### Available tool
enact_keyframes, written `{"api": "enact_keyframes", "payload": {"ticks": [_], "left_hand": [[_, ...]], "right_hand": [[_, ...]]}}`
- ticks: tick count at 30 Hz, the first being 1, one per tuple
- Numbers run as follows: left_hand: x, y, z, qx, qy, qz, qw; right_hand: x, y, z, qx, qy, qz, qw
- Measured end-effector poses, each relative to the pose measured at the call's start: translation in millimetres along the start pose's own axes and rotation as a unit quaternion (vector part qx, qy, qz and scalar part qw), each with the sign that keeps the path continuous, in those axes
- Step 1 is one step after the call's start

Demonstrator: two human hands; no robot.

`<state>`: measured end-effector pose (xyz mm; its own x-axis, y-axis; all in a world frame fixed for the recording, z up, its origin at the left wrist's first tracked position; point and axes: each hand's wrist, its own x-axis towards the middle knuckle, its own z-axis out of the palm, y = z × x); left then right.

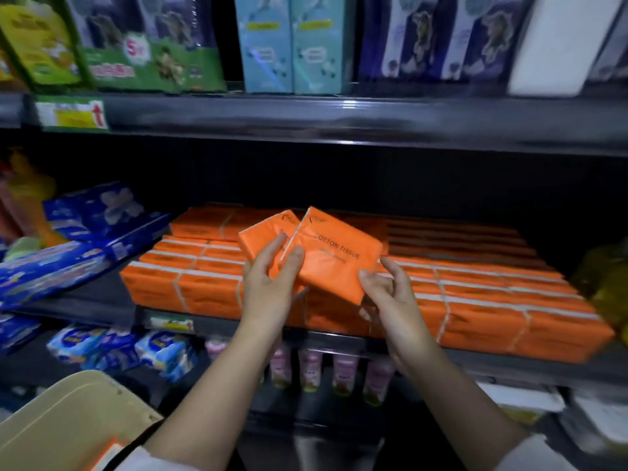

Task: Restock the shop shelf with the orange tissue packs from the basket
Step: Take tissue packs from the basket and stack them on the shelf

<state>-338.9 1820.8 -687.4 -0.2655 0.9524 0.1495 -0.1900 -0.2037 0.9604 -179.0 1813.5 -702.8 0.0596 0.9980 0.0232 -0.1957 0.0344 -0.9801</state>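
Both hands are raised in front of the middle shelf [102,297], and each holds an orange tissue pack. The left hand [268,287] grips the left orange pack [260,237]: its thumb lies on the pack's face, and its fingers [294,263] curl over the seam where the two packs overlap. We cannot see what the fingers do behind. The right hand [387,294] pinches the right orange pack [334,258] at its 5 o'clock corner, thumb tip on the face and the other fingers bent close behind the edge. This pack is tilted, and we read "COTTON TISSUE" on it. Both packs hang above the stocked orange packs [475,300]. These lie in banded rows across the shelf from 9 o'clock to 3 o'clock of the hands and reach the front edge. At 9 o'clock of the stock, blue packets [85,239] lean at a slant. At 7 o'clock of the view is a corner of the cream basket [68,419], with one more orange pack [108,453] just visible inside it. Below the shelf at 6 o'clock stand pink bottles [312,368], and at 8 o'clock are blue-and-white packs [119,348]. The upper shelf [339,120] at 12 o'clock carries pale blue boxes [292,45], which are blurred.
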Motion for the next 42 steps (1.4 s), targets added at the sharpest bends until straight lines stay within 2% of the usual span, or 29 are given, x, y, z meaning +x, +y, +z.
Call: {"api": "enact_keyframes", "payload": {"ticks": [5,10,14,19,26,29,33,38,42], "left_hand": [[8,-23,37,0.012,-0.024,0.001,1.0],[17,-32,54,0.032,-0.052,-0.048,0.997],[32,-36,57,-0.06,-0.038,-0.111,0.991],[44,-37,59,-0.05,-0.049,-0.133,0.989],[51,-47,52,-0.106,-0.076,-0.188,0.973],[52,-45,52,-0.126,-0.083,-0.188,0.971],[52,-43,51,-0.134,-0.102,-0.183,0.969],[49,-41,51,-0.126,-0.116,-0.176,0.969],[45,-38,55,-0.109,-0.117,-0.159,0.974]], "right_hand": [[14,0,-25,-0.002,0.04,-0.01,0.999],[38,-14,-52,-0.011,0.091,-0.008,0.996],[62,-28,-94,-0.012,0.175,-0.011,0.985],[96,-32,-141,-0.071,0.243,0.018,0.967],[135,-30,-140,-0.135,0.237,0.098,0.957],[145,-32,-132,-0.15,0.226,0.126,0.954],[156,-26,-129,-0.194,0.233,0.127,0.945],[159,-23,-129,-0.303,0.261,0.123,0.908],[149,-33,-118,-0.336,0.288,0.047,0.896]]}}
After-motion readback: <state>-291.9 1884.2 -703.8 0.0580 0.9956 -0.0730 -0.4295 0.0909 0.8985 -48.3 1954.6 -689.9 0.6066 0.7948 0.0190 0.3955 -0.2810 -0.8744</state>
